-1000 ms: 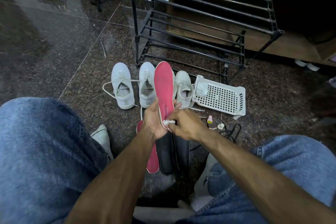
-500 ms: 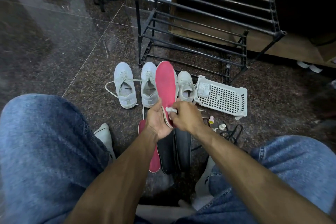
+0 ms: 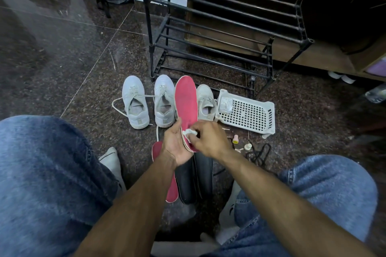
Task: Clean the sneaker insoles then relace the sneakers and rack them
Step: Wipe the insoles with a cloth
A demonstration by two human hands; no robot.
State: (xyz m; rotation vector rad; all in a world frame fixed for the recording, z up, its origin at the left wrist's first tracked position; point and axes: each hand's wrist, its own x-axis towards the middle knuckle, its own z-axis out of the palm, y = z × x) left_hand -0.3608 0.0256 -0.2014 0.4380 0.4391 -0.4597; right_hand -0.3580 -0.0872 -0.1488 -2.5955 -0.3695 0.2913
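Head view, left hand: left hand [image 3: 174, 145] has its grip closed round the heel end of a red insole [image 3: 186, 101], which stands upright with its toe toward 12 o'clock.
Head view, right hand: right hand [image 3: 211, 141] pinches a small white wad [image 3: 189, 132] in a narrow grip and presses it to the lower red face of the held insole.
Floor insoles: a second red insole [image 3: 171, 188] lies on the dark speckled floor [image 3: 83, 89] under the left wrist; two black insoles [image 3: 195, 179] lie just beside it at its 3 o'clock.
Sneakers: three white sneakers stand toes toward 12 o'clock, one [image 3: 135, 103] with a loose lace trailing out at 9 o'clock, one [image 3: 164, 101] touching the held insole's left edge in the picture, one [image 3: 205, 103] partly hidden at the insole's 3 o'clock.
Rack: a black bar shoe rack [image 3: 225, 33] stands at 12 o'clock from the sneakers, bare rails showing.
Basket: a white perforated basket [image 3: 248, 112] lies just beside the rightmost sneaker at 3 o'clock.
Small things: a pink-and-yellow cap-like piece [image 3: 235, 139] and a white one [image 3: 248, 146] lie near the basket at 6 o'clock; what they are cannot be told.
Legs: blue jeans [image 3: 41, 173] frame both lower corners.
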